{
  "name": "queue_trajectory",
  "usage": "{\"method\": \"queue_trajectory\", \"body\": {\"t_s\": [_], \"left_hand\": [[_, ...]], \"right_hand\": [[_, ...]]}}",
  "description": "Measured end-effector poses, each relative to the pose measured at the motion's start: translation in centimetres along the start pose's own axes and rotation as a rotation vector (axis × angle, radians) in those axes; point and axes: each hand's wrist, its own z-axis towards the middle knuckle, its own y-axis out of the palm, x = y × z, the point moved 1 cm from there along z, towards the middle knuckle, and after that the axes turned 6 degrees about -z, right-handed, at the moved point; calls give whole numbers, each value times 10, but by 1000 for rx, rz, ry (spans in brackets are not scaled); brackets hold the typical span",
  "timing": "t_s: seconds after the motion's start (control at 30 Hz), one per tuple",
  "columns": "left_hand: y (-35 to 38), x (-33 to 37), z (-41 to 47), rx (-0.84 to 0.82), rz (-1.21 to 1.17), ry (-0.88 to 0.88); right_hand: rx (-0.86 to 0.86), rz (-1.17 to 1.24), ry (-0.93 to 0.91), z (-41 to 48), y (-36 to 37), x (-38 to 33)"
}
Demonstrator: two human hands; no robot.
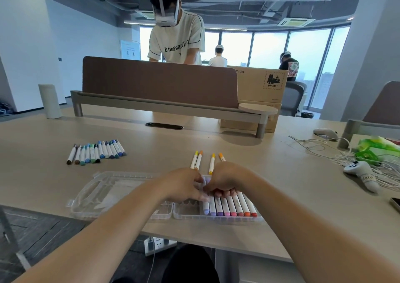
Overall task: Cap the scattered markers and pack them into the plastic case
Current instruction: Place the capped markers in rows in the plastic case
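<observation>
Marker sits in case — left hand, right hand grip its far end.

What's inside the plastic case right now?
The right half of the plastic case holds a row of markers, lavender through orange-red, with bare slots to their left. The left hand and right hand cover the markers' far ends, so those are hidden.
</observation>
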Motion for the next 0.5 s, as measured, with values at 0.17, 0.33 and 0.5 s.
{"method": "queue_trajectory", "body": {"t_s": [0.17,0.33,0.5], "left_hand": [[2,2,0,1,29,-2],[0,1,2,-13,41,-1],[-5,5,8,-41,14,2]], "right_hand": [[-29,-91,0,3,-2,-3],[-62,-110,11,4,-3,-3],[-63,-50,-21,7,-5,2]]}}
